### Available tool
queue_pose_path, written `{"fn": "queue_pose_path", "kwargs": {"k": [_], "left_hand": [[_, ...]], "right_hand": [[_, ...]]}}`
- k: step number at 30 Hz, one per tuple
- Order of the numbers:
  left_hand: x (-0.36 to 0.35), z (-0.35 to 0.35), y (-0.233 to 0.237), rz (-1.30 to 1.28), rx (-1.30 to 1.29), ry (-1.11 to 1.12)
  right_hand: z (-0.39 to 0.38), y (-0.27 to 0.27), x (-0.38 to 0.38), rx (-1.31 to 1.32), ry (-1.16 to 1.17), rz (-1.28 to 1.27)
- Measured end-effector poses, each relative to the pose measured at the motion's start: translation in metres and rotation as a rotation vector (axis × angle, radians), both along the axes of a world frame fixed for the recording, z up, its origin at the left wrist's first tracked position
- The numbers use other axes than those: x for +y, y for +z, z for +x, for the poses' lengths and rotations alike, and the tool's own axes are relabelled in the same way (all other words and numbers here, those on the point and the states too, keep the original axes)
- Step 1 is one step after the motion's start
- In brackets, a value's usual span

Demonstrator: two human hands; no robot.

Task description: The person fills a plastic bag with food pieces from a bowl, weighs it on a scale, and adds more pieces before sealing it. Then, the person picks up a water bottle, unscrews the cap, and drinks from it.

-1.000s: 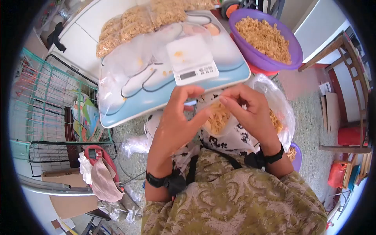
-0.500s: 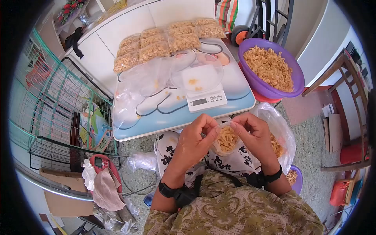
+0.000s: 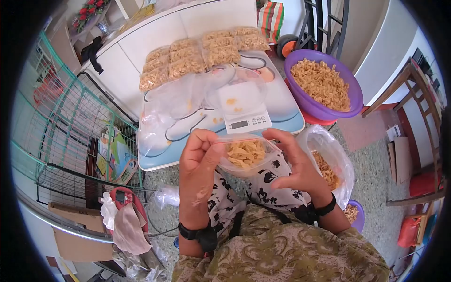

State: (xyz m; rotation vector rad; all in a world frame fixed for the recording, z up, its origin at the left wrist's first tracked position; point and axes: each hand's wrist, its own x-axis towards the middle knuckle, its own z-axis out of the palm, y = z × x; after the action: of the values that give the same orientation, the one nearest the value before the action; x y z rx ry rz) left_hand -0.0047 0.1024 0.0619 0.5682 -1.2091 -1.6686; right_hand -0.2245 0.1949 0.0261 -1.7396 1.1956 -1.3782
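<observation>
Left of the scale [image 3: 245,123], well apart from it, a wire rack [image 3: 70,117] stands beyond the tabletop [image 3: 181,150]. Below and left of the scale, also off the tabletop, are a cloth [image 3: 130,228] and a phone [image 3: 123,196] on a red seat [image 3: 143,214]. Just left of the scale, clear bags [image 3: 181,96] lie flat; behind them and the scale, filled packs [image 3: 185,54] sit in rows.

In front of the scale, the left hand [image 3: 199,160] pinches the rim of a pouch [image 3: 246,160] between thumb and fingers. The pouch is clear, open at the top and holds pale yellow strips. At its other side, the right hand [image 3: 298,164] has its fingers spread wide, thumb well apart from them; whether a fingertip touches the rim I cannot tell.

Right of the scale, past the tabletop, is a purple tub [image 3: 358,96] heaped with strips. Nearer than the scale on that side are an open sack [image 3: 343,164] with strips inside and a small purple bowl [image 3: 359,218]. Farthest right is a wooden chair [image 3: 423,94].
</observation>
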Motion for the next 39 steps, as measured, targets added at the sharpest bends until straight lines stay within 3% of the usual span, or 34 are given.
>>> {"fn": "queue_pose_path", "kwargs": {"k": [1, 5, 7, 13, 19, 22, 24, 27, 28, 30, 33, 35, 37, 39], "left_hand": [[0.001, 0.001, 0.001, 0.000, 0.001, 0.001], [0.004, 0.002, 0.002, 0.073, 0.228, -0.113], [0.006, -0.002, 0.002, 0.101, 0.281, -0.144], [0.014, 0.000, 0.008, 0.173, 0.342, -0.139], [0.013, 0.011, 0.004, 0.039, 0.400, -0.283], [0.008, 0.017, -0.001, -0.141, 0.194, -0.179], [0.009, 0.016, -0.004, -0.350, -0.124, -0.076], [0.010, 0.013, -0.018, -0.418, -0.268, -0.175], [0.012, 0.012, -0.022, -0.419, -0.268, -0.172], [0.018, 0.009, -0.024, -0.153, -0.184, -0.391], [0.024, 0.007, -0.011, -0.147, -0.108, -0.454], [0.023, 0.005, -0.012, -0.131, -0.096, -0.421], [0.020, 0.001, -0.013, -0.116, -0.085, -0.392], [0.016, -0.004, -0.017, -0.103, -0.030, -0.310]], "right_hand": [[0.004, 0.000, -0.001, 0.138, -0.007, 0.008], [0.030, -0.008, -0.004, 0.173, -0.026, 0.088], [0.041, -0.010, -0.007, -0.018, -0.079, 0.107], [0.054, -0.006, -0.010, -0.051, -0.083, 0.102], [0.040, -0.012, -0.005, -0.112, -0.102, 0.110], [0.033, 0.001, 0.007, -0.234, -0.114, 0.253], [0.031, 0.011, 0.014, -0.240, -0.092, 0.246], [0.032, 0.018, 0.019, -0.284, -0.014, 0.237], [0.033, 0.018, 0.020, -0.323, 0.036, 0.233], [0.034, 0.019, 0.018, -0.325, 0.071, 0.247], [0.035, 0.022, 0.012, -0.321, 0.105, 0.273], [0.032, 0.022, 0.004, -0.319, 0.108, 0.287], [0.026, 0.021, -0.006, -0.091, 0.036, 0.222], [0.023, 0.024, -0.010, -0.072, 0.011, 0.231]]}}
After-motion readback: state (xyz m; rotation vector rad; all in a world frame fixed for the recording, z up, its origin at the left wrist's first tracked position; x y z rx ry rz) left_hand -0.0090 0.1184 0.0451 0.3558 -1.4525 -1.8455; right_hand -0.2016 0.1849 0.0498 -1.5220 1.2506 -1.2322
